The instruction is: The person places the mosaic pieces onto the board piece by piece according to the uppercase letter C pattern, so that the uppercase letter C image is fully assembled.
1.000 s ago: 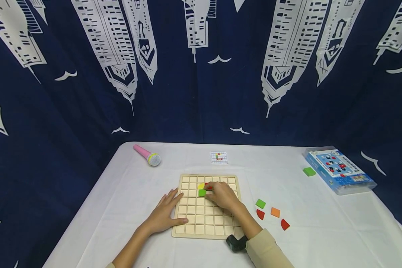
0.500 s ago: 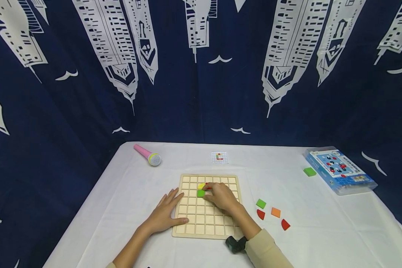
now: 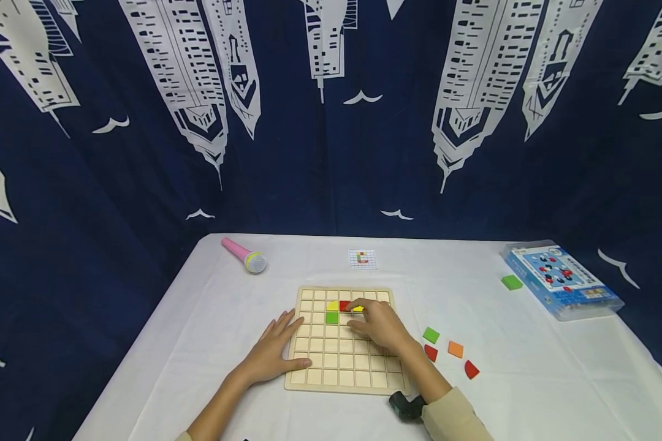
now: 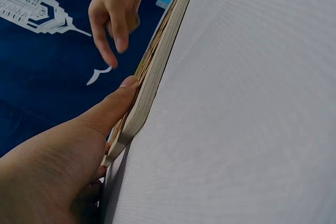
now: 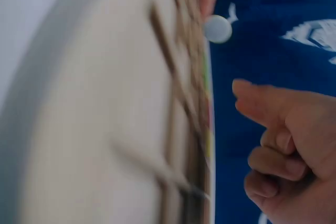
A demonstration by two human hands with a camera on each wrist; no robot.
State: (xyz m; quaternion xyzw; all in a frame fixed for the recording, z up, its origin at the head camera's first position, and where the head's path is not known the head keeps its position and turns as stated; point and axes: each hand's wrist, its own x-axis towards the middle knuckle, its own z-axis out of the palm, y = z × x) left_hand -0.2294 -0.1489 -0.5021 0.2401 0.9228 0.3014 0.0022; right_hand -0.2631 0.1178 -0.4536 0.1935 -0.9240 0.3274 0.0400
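Observation:
A wooden grid board (image 3: 331, 361) lies on the white table. In its upper part sit a yellow piece (image 3: 333, 305), a red piece (image 3: 344, 305), a second yellow piece (image 3: 358, 309) partly behind fingers, and a green square (image 3: 331, 318) below the first yellow one. My left hand (image 3: 273, 349) rests spread along the board's left edge, its thumb (image 4: 118, 100) on the rim in the left wrist view. Over the pieces hovers my right hand (image 3: 382, 326), index finger and thumb apart with nothing between them; its other fingers (image 5: 273, 166) are bent in the right wrist view.
Right of the board lie a green square (image 3: 431, 335), an orange square (image 3: 455, 349) and two red quarter-round pieces (image 3: 471, 369). Another green piece (image 3: 511, 282) lies beside a blue box (image 3: 563, 278). A pattern card (image 3: 362, 259), pink microphone (image 3: 243, 254) and black object (image 3: 405, 407) are also around.
My right hand has shifted right, away from the green square, uncovering the red piece and part of the second yellow one. The green square sits straight in its cell. My left hand stays put.

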